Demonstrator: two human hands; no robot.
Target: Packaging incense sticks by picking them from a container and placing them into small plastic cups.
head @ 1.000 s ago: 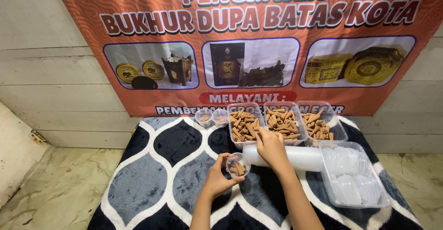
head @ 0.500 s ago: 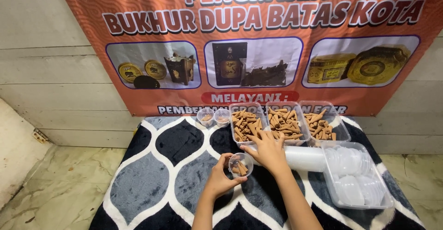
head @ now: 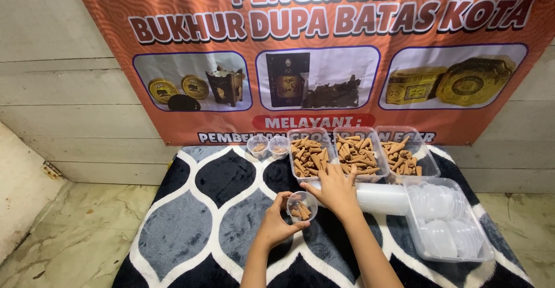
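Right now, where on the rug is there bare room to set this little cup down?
The rug's left half is bare, bordered by two small cups at the back and the left hand. It is crowded at the back right: three trays of cones, the cup stack and the lid tray.

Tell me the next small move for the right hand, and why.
Probably pinch a cone from the left tray and drop it in the cup. The right hand rests at that tray's near edge with nothing visibly in its grip, and the left hand holds the cup, only partly filled, just beside it.
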